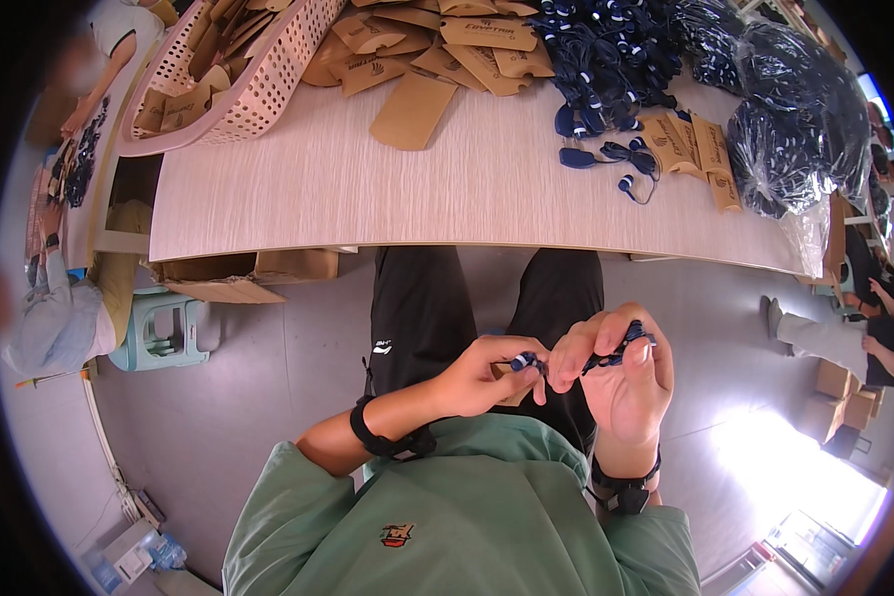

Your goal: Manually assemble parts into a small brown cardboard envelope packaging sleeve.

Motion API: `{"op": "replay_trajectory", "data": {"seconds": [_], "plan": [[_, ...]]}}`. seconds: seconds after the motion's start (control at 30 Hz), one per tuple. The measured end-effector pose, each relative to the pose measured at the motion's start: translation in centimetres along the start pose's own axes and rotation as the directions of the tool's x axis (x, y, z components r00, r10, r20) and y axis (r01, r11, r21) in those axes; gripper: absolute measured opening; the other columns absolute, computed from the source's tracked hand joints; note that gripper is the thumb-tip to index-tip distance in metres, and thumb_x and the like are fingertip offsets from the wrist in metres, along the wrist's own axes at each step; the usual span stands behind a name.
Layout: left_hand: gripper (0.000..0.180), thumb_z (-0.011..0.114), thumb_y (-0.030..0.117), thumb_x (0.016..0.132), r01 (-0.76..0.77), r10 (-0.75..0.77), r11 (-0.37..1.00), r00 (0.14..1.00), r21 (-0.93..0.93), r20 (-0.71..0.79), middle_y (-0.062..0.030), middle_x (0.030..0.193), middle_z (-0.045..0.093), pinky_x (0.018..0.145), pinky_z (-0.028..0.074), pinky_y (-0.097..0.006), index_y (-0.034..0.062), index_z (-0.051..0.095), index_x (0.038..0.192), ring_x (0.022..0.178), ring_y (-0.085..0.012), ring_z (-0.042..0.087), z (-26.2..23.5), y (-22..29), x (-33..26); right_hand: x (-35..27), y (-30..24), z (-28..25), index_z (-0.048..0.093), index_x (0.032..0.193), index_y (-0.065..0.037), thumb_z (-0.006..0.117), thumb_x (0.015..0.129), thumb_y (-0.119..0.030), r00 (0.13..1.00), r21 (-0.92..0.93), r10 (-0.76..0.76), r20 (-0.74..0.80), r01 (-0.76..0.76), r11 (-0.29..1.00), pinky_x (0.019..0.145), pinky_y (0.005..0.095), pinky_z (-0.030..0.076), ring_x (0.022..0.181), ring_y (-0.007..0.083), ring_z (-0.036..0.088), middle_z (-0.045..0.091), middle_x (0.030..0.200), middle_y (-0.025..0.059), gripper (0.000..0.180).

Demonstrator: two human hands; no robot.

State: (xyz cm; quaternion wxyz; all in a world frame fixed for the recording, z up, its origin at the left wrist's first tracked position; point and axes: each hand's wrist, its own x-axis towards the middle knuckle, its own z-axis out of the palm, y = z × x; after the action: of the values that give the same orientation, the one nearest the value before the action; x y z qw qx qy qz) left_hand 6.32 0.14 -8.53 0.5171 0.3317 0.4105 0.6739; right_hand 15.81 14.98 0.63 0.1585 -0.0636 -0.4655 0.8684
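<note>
Above my lap, clear of the table edge, both hands are close together. My left hand (482, 379) is closed around a small brown cardboard box (514, 398), mostly covered by the fingers. A dark blue and white earbud (524, 362) shows at its fingertips. Bunched dark blue earphones (621, 348) are pinched between the thumb and fingers of my right hand (631, 387). Whether the earbud at the left hand belongs to the same cord I cannot tell. My right fingertips nearly meet the left ones.
On the table (368, 199) lie a pink perforated basket (258, 99) of brown boxes, a pile of flat boxes (457, 45), a heap of blue earphones (606, 70), several filled boxes (685, 144) and plastic bags (800, 109). A green stool (159, 328) stands left. Other people sit at both sides.
</note>
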Motion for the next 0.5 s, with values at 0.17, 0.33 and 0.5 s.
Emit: {"op": "replay_trajectory", "data": {"seconds": [0.17, 0.33, 0.5], "plan": [[0.020, 0.048, 0.004, 0.099, 0.007, -0.009, 0.999, 0.999, -0.043, -0.053, -0.0078, 0.092, 0.066, 0.068, 0.050, -0.026, -0.0048, 0.059, 0.113, 0.081, -0.0126, 0.067, 0.5, 0.0, -0.2, 0.0, -0.1, 0.4, 0.049, 0.098, 0.001, 0.046, 0.103, -0.037, 1.000, -0.086, 0.011, -0.006, -0.012, 0.996, 0.058, 0.0378, 0.052, 0.074, 0.0276, 0.063, 0.062, 0.087, 0.0227, 0.038], [0.022, 0.047, 0.006, 0.099, 0.064, -0.058, 0.997, 0.990, 0.044, -0.130, -0.0074, 0.093, 0.066, 0.067, 0.050, -0.025, -0.0039, 0.058, 0.115, 0.080, -0.0113, 0.065, 0.3, -0.6, -0.6, -0.1, 0.1, 0.5, 0.046, 0.097, 0.000, 0.043, 0.104, -0.037, 1.000, -0.162, 0.022, -0.008, -0.023, 0.987, 0.055, 0.0450, 0.054, 0.070, 0.0306, 0.061, 0.060, 0.082, 0.0231, 0.038], [0.018, 0.047, 0.001, 0.094, 0.047, -0.051, 0.997, 0.997, -0.061, -0.065, -0.0077, 0.095, 0.066, 0.067, 0.049, -0.025, -0.0031, 0.061, 0.106, 0.076, -0.0094, 0.062, -0.3, -1.1, -0.9, 0.2, 0.1, 0.7, 0.046, 0.097, 0.001, 0.043, 0.105, -0.036, 1.000, -0.165, -0.008, -0.003, 0.007, 0.986, 0.056, 0.0444, 0.055, 0.069, 0.0302, 0.062, 0.060, 0.082, 0.0236, 0.038]]}}
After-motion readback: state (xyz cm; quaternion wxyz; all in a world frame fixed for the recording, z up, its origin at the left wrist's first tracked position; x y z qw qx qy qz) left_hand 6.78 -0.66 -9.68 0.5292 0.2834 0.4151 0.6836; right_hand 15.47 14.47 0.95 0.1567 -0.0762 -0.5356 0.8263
